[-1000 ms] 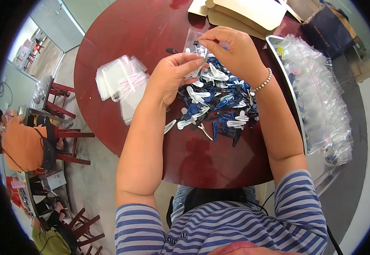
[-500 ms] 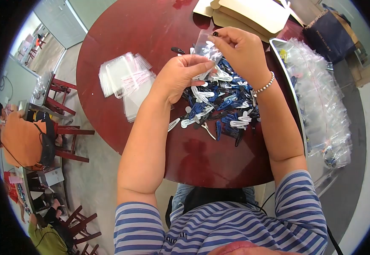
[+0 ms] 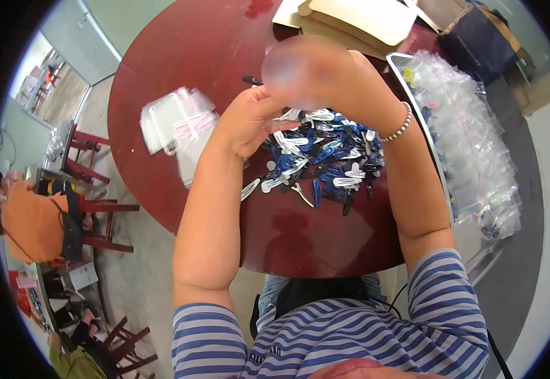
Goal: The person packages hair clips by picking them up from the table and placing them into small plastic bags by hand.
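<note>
Over the far side of a heap of snap hair clips [image 3: 325,151], blue, white and black, my two hands meet. My left hand [image 3: 248,123] has its thumb and fingers closed at the lower edge of a small clear plastic bag [image 3: 281,71], which shows only faintly inside a blurred patch. My right hand [image 3: 350,82], with a beaded bracelet at the wrist, is beside the bag; the blur hides its fingers. Left of my left forearm lie flat clear bags [image 3: 167,120] in a loose stack. A black clip [image 3: 252,80] rests apart, beyond my left hand.
On the right, a white-rimmed tray [image 3: 407,69] holds many filled clear bags [image 3: 464,139]. An open cardboard box [image 3: 357,25] sits at the far table edge, near a dark paper bag [image 3: 480,44]. Other people [image 3: 35,218] sit at the left among red stools [image 3: 107,224].
My right hand has shifted slightly left and down, and a blurred patch now covers its fingers and the bag. My left hand stays at the bag. The whole view has drifted slightly left.
</note>
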A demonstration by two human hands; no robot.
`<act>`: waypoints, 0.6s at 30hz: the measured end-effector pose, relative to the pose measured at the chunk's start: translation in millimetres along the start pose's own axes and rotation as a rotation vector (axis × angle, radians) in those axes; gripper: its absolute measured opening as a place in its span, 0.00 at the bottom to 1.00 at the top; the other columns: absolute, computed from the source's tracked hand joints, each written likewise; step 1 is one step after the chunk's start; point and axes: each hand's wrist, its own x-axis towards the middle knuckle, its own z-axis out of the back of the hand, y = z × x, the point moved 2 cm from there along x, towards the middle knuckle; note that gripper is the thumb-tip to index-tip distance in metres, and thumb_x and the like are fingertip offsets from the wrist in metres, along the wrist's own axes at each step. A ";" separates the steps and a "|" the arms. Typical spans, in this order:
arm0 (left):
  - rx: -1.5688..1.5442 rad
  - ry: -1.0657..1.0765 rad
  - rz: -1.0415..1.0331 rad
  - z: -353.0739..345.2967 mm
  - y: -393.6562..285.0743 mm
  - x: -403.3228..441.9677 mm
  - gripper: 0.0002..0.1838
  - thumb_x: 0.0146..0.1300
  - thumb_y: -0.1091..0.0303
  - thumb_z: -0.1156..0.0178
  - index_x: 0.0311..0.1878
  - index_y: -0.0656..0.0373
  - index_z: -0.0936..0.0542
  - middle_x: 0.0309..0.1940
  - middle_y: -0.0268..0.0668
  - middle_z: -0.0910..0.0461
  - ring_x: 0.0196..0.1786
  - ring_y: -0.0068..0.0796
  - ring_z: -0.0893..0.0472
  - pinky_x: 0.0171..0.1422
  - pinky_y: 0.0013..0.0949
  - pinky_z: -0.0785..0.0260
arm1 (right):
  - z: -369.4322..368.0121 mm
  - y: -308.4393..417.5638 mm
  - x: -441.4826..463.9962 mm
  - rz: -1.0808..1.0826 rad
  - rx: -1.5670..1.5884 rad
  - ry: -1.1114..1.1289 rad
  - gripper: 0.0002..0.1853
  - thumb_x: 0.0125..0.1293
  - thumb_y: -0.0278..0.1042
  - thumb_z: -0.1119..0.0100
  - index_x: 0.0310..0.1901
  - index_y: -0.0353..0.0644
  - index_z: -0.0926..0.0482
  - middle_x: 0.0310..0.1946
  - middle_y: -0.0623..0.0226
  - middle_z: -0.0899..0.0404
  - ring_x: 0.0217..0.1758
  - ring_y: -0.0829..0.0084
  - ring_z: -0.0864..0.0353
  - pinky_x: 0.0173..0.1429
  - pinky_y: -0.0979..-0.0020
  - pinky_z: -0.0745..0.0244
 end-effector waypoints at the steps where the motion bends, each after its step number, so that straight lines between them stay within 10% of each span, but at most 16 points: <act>1: 0.043 -0.013 -0.001 -3.3 -1.2 -2.1 0.19 0.63 0.59 0.37 0.52 0.60 0.20 0.48 0.34 0.18 0.50 0.25 0.19 0.52 0.33 0.28 | 3.0 -0.3 -1.5 -0.016 -0.012 0.036 0.22 0.60 0.28 0.38 0.57 0.39 0.24 0.26 0.67 0.19 0.22 0.80 0.27 0.30 0.77 0.29; 5: 0.229 -0.057 0.047 -11.8 -2.5 -1.2 0.24 0.65 0.54 0.40 0.56 0.62 0.23 0.50 0.38 0.18 0.53 0.26 0.21 0.54 0.31 0.32 | 28.9 9.9 -9.6 0.264 -0.577 -0.390 0.14 0.59 0.31 0.40 0.48 0.44 0.20 0.28 0.58 0.18 0.31 0.66 0.17 0.37 0.68 0.23; 8: 0.225 -0.157 0.008 -8.9 -1.3 2.1 0.21 0.66 0.56 0.41 0.55 0.61 0.23 0.49 0.39 0.18 0.52 0.27 0.21 0.53 0.30 0.32 | 44.2 14.3 -30.4 0.107 -0.756 -0.059 0.11 0.56 0.31 0.42 0.41 0.43 0.18 0.30 0.54 0.18 0.35 0.52 0.18 0.42 0.58 0.23; 16: 0.160 -0.110 -0.013 -6.6 4.2 2.4 0.17 0.68 0.62 0.42 0.54 0.62 0.22 0.47 0.40 0.17 0.47 0.23 0.19 0.46 0.21 0.26 | 151.4 54.9 -142.3 -0.233 -0.885 -0.297 0.08 0.57 0.33 0.38 0.34 0.37 0.18 0.28 0.51 0.19 0.32 0.54 0.18 0.39 0.61 0.23; 18: 0.163 -0.114 -0.021 -5.5 5.7 3.0 0.16 0.68 0.63 0.41 0.54 0.62 0.22 0.46 0.39 0.17 0.46 0.22 0.18 0.45 0.21 0.25 | 175.4 73.6 -182.0 -0.294 -0.872 -0.356 0.09 0.61 0.34 0.36 0.37 0.36 0.19 0.27 0.65 0.18 0.30 0.74 0.21 0.38 0.73 0.26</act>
